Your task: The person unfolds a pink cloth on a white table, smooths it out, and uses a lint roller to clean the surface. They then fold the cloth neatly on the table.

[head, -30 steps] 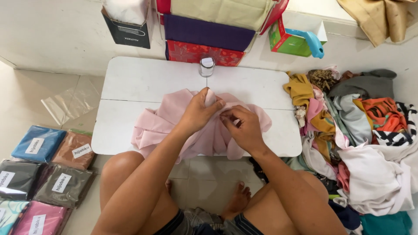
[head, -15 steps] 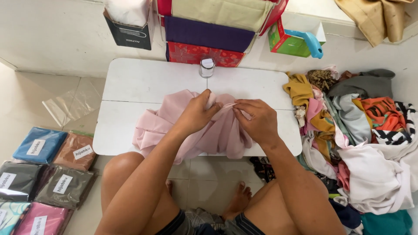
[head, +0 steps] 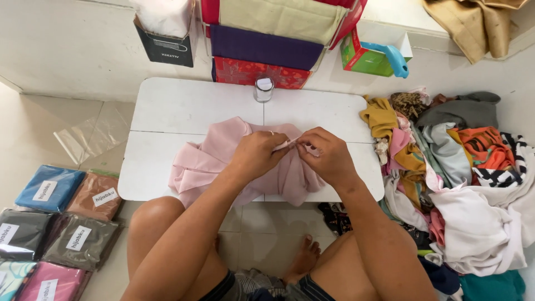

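Fingers of both hands pinching pink cloth (head: 212, 167) on white table (head: 184, 106), tiled floor (head: 50, 122) around.

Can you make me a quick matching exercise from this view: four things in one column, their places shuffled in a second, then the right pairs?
Things:
1. pink cloth
2. small jar
3. packed cloths in clear bags
4. loose heap of clothes

Places:
A. on the floor at the person's left
B. on the floor at the person's right
C. at the far edge of the white table
D. under both hands, left hand and right hand

Pairs: 1-D, 2-C, 3-A, 4-B
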